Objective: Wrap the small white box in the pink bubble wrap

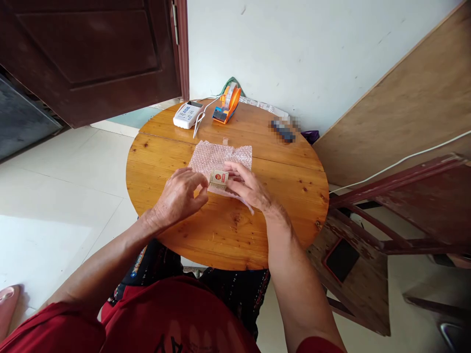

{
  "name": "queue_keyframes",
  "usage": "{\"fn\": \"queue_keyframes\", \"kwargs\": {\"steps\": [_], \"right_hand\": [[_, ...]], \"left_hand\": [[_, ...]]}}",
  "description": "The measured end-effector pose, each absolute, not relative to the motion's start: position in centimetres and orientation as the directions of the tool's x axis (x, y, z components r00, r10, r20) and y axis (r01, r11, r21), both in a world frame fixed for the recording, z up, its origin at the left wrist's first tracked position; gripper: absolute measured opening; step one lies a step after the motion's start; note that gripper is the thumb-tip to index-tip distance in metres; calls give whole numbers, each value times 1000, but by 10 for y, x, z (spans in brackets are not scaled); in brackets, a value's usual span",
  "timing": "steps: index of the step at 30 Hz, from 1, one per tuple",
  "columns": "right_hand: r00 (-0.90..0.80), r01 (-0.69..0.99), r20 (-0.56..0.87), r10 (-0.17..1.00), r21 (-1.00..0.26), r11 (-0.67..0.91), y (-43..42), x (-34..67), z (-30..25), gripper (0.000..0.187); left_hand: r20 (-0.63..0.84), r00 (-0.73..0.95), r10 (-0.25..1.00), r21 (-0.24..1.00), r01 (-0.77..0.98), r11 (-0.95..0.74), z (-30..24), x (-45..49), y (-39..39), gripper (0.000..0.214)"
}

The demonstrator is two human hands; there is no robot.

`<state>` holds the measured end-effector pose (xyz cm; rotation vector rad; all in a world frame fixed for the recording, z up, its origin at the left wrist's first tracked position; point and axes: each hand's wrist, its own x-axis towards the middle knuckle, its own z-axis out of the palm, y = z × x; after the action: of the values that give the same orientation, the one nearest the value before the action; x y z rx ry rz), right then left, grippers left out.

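A small tan box with a red mark [218, 179] sits on the near edge of a sheet of bubble wrap [220, 157] on a round wooden table [294, 196]. My left hand [180, 196] pinches the box's left side with curled fingers. On the right side, my right hand [247, 185] grips the box, its fingers also resting on the wrap.
At the table's far edge stand a white device with a screen [187, 114], a white cord [200, 117] and an orange tape dispenser [227, 104]. A blurred dark object [283, 130] lies far right. A wooden chair [371, 230] holding a dark phone [341, 260] stands to the right.
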<state>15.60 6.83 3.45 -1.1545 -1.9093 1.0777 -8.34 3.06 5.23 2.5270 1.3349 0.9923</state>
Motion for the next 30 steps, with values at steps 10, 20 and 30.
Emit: {"fn": "queue_keyframes", "kwargs": {"steps": [10, 20, 30], "right_hand": [[-249, 442, 106, 963, -872, 210, 68, 156, 45, 47], [-111, 409, 156, 981, -893, 189, 71, 146, 34, 15], [-84, 450, 112, 990, -882, 138, 68, 145, 42, 17]], "left_hand": [[327, 229, 917, 500, 781, -373, 60, -67, 78, 11], [151, 261, 953, 795, 542, -274, 40, -78, 89, 43], [119, 316, 941, 920, 322, -225, 35, -69, 92, 19]]}}
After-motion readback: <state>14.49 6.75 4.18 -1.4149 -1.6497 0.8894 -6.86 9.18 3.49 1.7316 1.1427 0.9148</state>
